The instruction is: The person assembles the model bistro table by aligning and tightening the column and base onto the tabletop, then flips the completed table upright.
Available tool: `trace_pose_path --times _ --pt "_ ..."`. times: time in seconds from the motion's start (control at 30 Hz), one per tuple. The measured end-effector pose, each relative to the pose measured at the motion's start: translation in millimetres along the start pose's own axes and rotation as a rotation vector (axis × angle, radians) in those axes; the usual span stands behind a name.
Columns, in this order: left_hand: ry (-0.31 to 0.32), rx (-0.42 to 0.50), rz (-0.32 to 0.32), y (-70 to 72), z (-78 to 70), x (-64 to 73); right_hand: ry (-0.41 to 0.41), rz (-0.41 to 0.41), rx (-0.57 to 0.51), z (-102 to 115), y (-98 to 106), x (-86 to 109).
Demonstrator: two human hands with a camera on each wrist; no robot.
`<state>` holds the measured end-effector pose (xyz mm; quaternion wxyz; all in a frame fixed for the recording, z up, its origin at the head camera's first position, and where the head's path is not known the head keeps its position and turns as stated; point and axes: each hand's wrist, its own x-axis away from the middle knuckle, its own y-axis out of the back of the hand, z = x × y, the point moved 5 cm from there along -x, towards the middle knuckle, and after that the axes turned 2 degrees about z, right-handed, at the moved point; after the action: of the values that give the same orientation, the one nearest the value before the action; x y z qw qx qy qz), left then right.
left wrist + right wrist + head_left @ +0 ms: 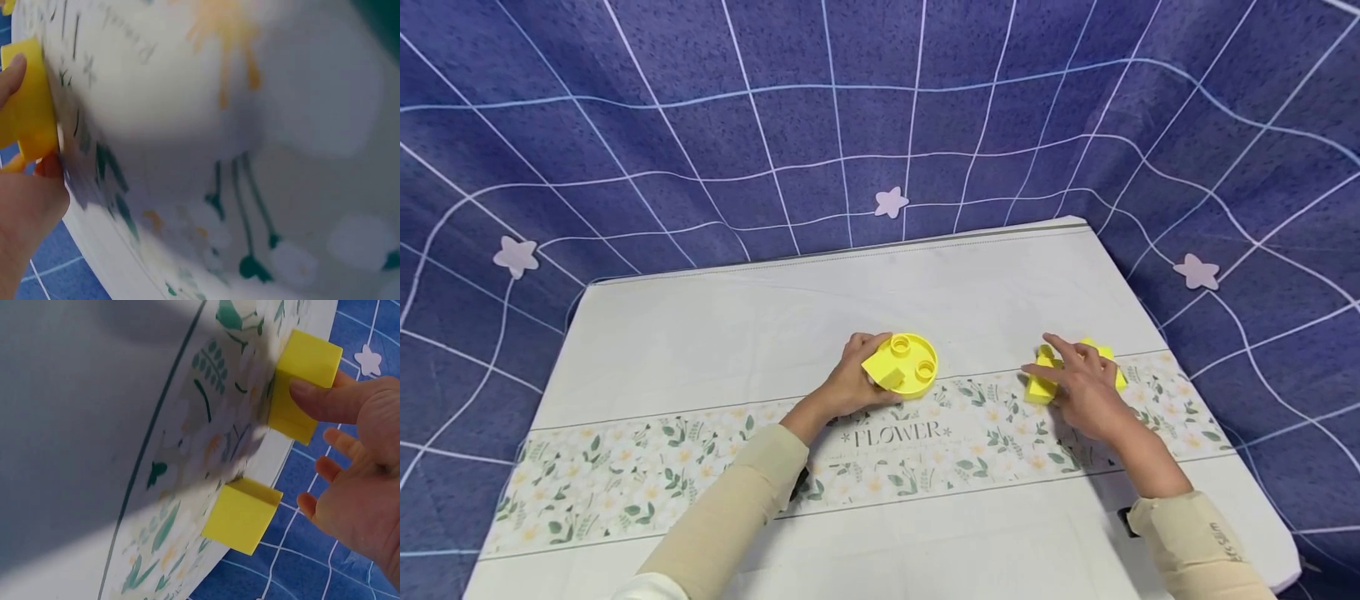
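At mid-table, my left hand [850, 379] grips a yellow round toy brick [914, 357] with raised studs. A yellow angular block [883, 367] sits on its left part, beside my fingers. The left wrist view catches only a yellow edge [37, 94] and part of that hand. On the right, my right hand [1090, 398] hovers with thumb and index finger spread over a yellow studded block [1041, 390]. In the right wrist view the thumb lies across this block [306, 356]. Another yellow block [240, 515] stands near the curled other fingers, partly hidden in the head view.
A white tablecloth [700, 333] with a printed floral band [647, 467] covers the table. Blue curtains [700, 133] with white grid lines and pale stars [891, 202] hang behind and at both sides. The table's right edge lies just beyond the right-hand blocks.
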<state>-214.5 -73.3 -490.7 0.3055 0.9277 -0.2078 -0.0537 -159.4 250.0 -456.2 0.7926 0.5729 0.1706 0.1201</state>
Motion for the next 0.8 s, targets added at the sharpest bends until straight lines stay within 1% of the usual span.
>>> trace_pose_path --times 0.1,0.2,0.27,0.47,0.53,0.63,0.8 --pt "0.021 0.021 0.017 1.2 0.9 -0.1 0.006 -0.002 0.002 2 -3 -1.3" --pt "0.028 0.017 0.018 0.9 0.8 1.0 0.009 -0.006 0.004 4 -5 -1.9" --pt "0.031 0.013 0.007 0.2 0.4 2.0 0.005 -0.006 0.004 5 -6 -1.9" --pt "0.054 0.014 -0.053 -1.4 2.2 2.8 -0.025 0.014 0.012 7 -7 -2.5" --pt "0.064 0.010 -0.059 -1.5 4.2 2.1 -0.031 0.020 0.022 7 -7 -3.3" --pt "0.072 0.010 -0.051 -0.8 6.6 0.7 -0.023 0.015 0.033 9 -6 -5.1" --pt "0.087 0.021 -0.019 1.9 8.4 -1.7 -0.016 0.000 0.034 11 -1 -8.9"
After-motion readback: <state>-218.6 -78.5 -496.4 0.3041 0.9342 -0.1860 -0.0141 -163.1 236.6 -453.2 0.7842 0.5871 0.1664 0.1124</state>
